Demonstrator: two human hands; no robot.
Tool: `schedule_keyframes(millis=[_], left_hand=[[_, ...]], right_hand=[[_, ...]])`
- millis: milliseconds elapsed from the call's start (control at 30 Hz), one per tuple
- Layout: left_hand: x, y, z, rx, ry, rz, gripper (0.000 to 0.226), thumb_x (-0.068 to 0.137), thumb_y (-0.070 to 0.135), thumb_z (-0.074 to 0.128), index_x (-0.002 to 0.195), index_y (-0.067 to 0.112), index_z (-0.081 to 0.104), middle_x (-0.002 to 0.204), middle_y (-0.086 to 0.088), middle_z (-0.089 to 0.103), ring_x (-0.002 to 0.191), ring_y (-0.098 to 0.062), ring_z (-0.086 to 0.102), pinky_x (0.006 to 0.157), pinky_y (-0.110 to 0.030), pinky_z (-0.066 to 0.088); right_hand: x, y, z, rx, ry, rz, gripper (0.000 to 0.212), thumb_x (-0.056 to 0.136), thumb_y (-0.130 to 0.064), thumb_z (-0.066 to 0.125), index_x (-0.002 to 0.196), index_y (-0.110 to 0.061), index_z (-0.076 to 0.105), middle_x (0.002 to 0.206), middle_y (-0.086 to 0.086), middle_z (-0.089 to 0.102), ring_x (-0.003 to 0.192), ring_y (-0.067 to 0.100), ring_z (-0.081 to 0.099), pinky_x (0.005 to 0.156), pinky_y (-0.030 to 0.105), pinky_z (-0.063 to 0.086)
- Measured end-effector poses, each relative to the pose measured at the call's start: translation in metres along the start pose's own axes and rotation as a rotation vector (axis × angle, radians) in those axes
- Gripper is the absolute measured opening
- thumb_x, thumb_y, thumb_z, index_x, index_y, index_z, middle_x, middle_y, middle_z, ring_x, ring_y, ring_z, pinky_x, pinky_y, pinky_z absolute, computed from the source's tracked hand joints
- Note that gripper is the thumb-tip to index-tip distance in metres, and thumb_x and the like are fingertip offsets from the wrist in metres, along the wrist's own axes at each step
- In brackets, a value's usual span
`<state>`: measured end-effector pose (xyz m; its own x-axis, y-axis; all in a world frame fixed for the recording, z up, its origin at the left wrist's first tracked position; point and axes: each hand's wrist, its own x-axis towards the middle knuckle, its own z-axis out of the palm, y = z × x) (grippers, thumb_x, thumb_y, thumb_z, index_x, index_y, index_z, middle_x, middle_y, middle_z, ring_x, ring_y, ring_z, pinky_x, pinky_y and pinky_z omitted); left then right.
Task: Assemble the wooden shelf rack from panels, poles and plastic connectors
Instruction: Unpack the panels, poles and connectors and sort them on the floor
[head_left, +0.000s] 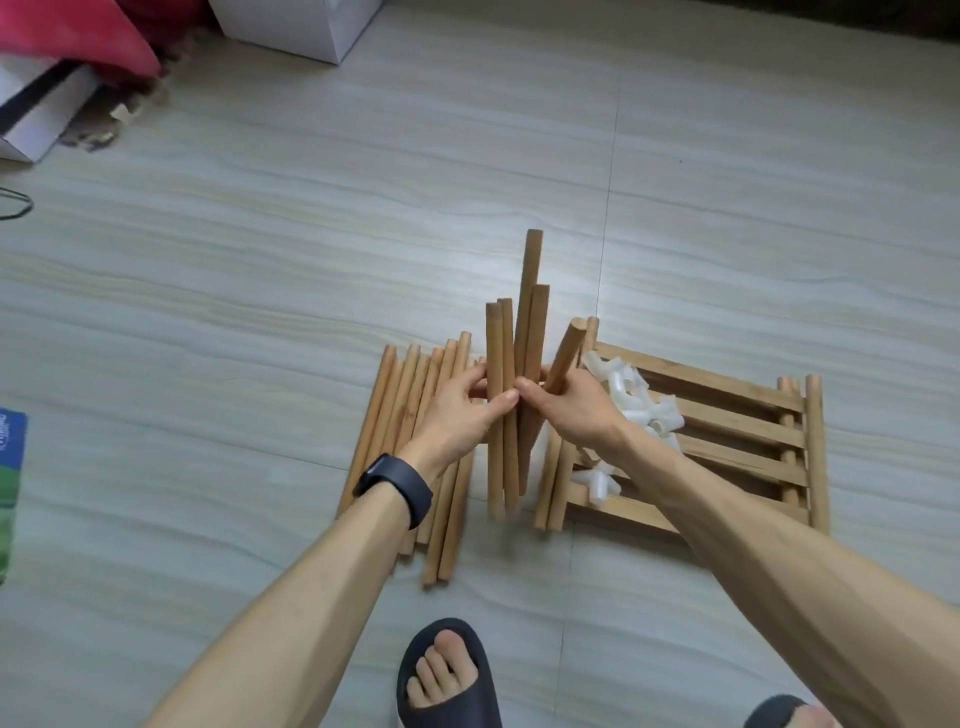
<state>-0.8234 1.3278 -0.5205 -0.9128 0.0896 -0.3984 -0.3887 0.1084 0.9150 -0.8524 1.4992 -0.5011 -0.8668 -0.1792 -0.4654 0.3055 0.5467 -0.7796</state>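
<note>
Several wooden poles (514, 364) stand bunched on end on the tiled floor between my hands. My left hand (462, 415), a dark band on its wrist, grips the two left poles of the bunch. My right hand (576, 410) holds a shorter pole (563, 358) that leans right, its thumb against the bunch. More poles (415, 410) lie flat side by side on the left. A slatted wooden panel (743, 441) lies flat on the right, with several white plastic connectors (644, 405) piled on it.
Two feet in dark slippers (447, 675) stand at the near edge. A white box (296, 26) sits far back, a red cloth (78, 36) and a white carton (36, 109) at the far left, a printed bag (10, 467) on the left edge.
</note>
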Motion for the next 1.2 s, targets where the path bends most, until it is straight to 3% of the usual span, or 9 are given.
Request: schedule_keyframes(millis=[167, 367, 600, 667, 800, 967, 1067, 1133, 1200], left_hand=[[-0.006, -0.004, -0.012, 0.085, 0.024, -0.248, 0.033, 0.092, 0.036, 0.071, 0.121, 0.021, 0.063, 0.102, -0.001, 0.073, 0.086, -0.017, 0.075, 0.068, -0.035, 0.063], [-0.017, -0.041, -0.011, 0.323, 0.013, -0.465, 0.019, 0.091, 0.029, 0.072, 0.103, 0.021, 0.059, 0.093, -0.001, 0.072, 0.083, -0.019, 0.072, 0.055, -0.029, 0.055], [-0.017, -0.058, -0.02, 0.32, 0.089, -0.516, 0.006, 0.091, 0.021, 0.071, 0.086, 0.022, 0.067, 0.082, -0.001, 0.074, 0.074, -0.017, 0.072, 0.054, -0.024, 0.053], [-0.017, -0.054, -0.032, 0.327, 0.126, -0.518, 0.007, 0.091, 0.022, 0.072, 0.087, 0.024, 0.066, 0.08, 0.0, 0.073, 0.07, -0.016, 0.07, 0.049, -0.022, 0.05], [-0.011, -0.046, -0.074, 0.296, 0.212, -0.5, 0.011, 0.092, 0.025, 0.07, 0.103, 0.022, 0.068, 0.091, -0.004, 0.076, 0.082, -0.023, 0.075, 0.072, -0.04, 0.063], [-0.01, -0.046, -0.134, 0.301, 0.345, -0.506, 0.029, 0.092, 0.025, 0.07, 0.121, 0.021, 0.069, 0.102, -0.006, 0.075, 0.092, -0.027, 0.073, 0.082, -0.048, 0.062], [-0.009, -0.053, -0.158, 0.407, 0.402, -0.512, 0.039, 0.093, 0.034, 0.068, 0.13, 0.024, 0.065, 0.115, -0.005, 0.072, 0.104, -0.028, 0.068, 0.091, -0.047, 0.058], [-0.007, -0.057, -0.164, 0.382, 0.418, -0.484, 0.047, 0.095, 0.042, 0.063, 0.138, 0.024, 0.06, 0.131, -0.003, 0.066, 0.119, -0.026, 0.062, 0.102, -0.047, 0.052], [-0.004, -0.063, -0.161, 0.28, 0.399, -0.446, 0.053, 0.1, 0.044, 0.055, 0.147, 0.022, 0.051, 0.148, 0.0, 0.054, 0.135, -0.021, 0.05, 0.113, -0.046, 0.041]], right_hand=[[0.002, -0.001, 0.029, -0.046, -0.079, 0.175, 0.034, 0.103, -0.039, 0.054, 0.12, -0.014, 0.07, 0.11, 0.003, 0.074, 0.102, 0.02, 0.069, 0.093, 0.039, 0.057], [-0.007, 0.027, 0.077, 0.011, -0.163, 0.442, 0.031, 0.099, -0.031, 0.061, 0.116, -0.006, 0.066, 0.105, 0.016, 0.073, 0.095, 0.032, 0.072, 0.085, 0.048, 0.062], [-0.006, 0.046, 0.096, -0.237, -0.124, 0.411, 0.035, 0.099, -0.039, 0.054, 0.113, -0.012, 0.068, 0.102, 0.008, 0.071, 0.086, 0.025, 0.066, 0.07, 0.03, 0.054], [-0.008, 0.046, 0.094, -0.301, -0.121, 0.358, 0.038, 0.101, -0.041, 0.048, 0.116, -0.012, 0.067, 0.106, 0.008, 0.07, 0.093, 0.028, 0.066, 0.079, 0.033, 0.055], [-0.012, 0.039, 0.09, -0.179, -0.015, 0.28, 0.044, 0.102, -0.045, 0.04, 0.117, -0.012, 0.064, 0.109, 0.009, 0.072, 0.1, 0.03, 0.068, 0.089, 0.04, 0.055], [0.0, 0.002, 0.118, -0.016, -0.173, 0.259, 0.039, 0.099, -0.045, 0.049, 0.12, -0.014, 0.062, 0.107, 0.007, 0.072, 0.099, 0.03, 0.069, 0.089, 0.047, 0.059], [0.023, -0.025, 0.145, 0.047, -0.241, 0.278, 0.048, 0.099, -0.041, 0.056, 0.137, -0.011, 0.051, 0.124, 0.008, 0.065, 0.107, 0.027, 0.066, 0.089, 0.043, 0.059], [0.035, -0.039, 0.157, 0.225, -0.271, 0.33, 0.065, 0.096, -0.034, 0.066, 0.149, -0.008, 0.038, 0.127, 0.009, 0.059, 0.097, 0.02, 0.065, 0.073, 0.035, 0.059], [0.04, -0.043, 0.16, 0.281, -0.272, 0.324, 0.075, 0.094, -0.025, 0.071, 0.155, -0.007, 0.03, 0.133, 0.011, 0.058, 0.091, 0.018, 0.064, 0.077, 0.035, 0.06]])
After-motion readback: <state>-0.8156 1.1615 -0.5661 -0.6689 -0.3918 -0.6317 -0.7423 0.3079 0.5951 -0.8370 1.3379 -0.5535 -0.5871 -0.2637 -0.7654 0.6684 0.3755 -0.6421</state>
